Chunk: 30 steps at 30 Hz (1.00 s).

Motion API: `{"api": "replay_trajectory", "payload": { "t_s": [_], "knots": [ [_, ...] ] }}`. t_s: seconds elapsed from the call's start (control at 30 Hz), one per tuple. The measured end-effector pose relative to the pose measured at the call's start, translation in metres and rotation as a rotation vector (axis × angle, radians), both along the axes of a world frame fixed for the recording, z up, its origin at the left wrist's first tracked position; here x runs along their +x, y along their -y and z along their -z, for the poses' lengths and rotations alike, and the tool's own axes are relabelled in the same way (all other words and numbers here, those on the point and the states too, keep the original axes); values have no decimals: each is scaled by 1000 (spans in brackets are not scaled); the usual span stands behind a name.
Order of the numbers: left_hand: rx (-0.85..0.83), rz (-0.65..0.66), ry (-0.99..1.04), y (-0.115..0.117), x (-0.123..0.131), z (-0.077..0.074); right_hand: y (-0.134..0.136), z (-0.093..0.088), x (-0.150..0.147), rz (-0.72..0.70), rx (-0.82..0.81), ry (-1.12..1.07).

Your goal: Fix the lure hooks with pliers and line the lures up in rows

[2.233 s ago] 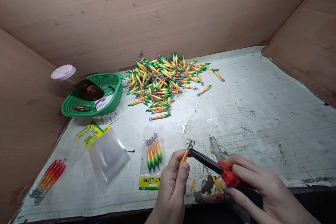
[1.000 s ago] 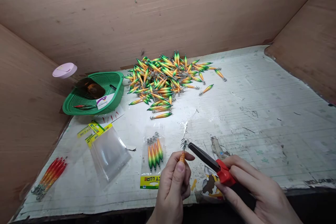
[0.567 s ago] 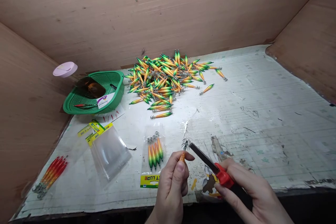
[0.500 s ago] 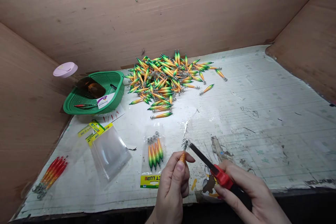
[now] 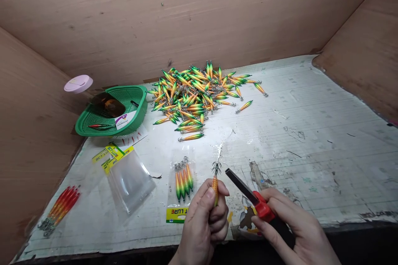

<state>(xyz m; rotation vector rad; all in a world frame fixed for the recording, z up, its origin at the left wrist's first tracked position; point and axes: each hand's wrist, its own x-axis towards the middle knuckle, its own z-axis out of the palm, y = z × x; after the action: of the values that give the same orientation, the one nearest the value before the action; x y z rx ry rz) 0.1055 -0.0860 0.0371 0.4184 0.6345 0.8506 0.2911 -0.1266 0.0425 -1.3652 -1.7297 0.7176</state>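
My left hand is closed round the orange body of a squid jig, held upright with its ring of hooks pointing up. In my right hand is a tool with a red and black handle and a long, narrow, dark metal end; its exact kind is unclear. The metal tip is to the right of the hooks, a small gap away. Beside my left hand lies a clear packet with several orange-green jigs in it and a yellow-green label, partly covered by the hand.
A large heap of green-orange jigs lies at the back. On the left stands a green basket holding a brown-tinted container with a pink lid. Clear bags and red-yellow jigs lie nearer. Wooden panels enclose the table.
The tool's tip was right against the hooks and is now apart from them. My left hand has shifted slightly left with the jig, which is turned more upright.
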Motion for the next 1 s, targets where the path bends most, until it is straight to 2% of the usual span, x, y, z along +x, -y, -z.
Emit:
{"api": "replay_trajectory", "payload": {
  "t_s": [0.13,0.33,0.53,1.0],
  "knots": [
    [56,-26,-110,3,0,0,1,0,0,-26,24,22],
    [105,-73,-362,7,3,-8,-1,-4,-3,-43,10,33],
    [209,-116,-598,11,4,-5,0,-2,-7,-32,12,-5],
    [284,-154,-660,15,3,9,6,8,-24,78,-61,-163]
  ]
}}
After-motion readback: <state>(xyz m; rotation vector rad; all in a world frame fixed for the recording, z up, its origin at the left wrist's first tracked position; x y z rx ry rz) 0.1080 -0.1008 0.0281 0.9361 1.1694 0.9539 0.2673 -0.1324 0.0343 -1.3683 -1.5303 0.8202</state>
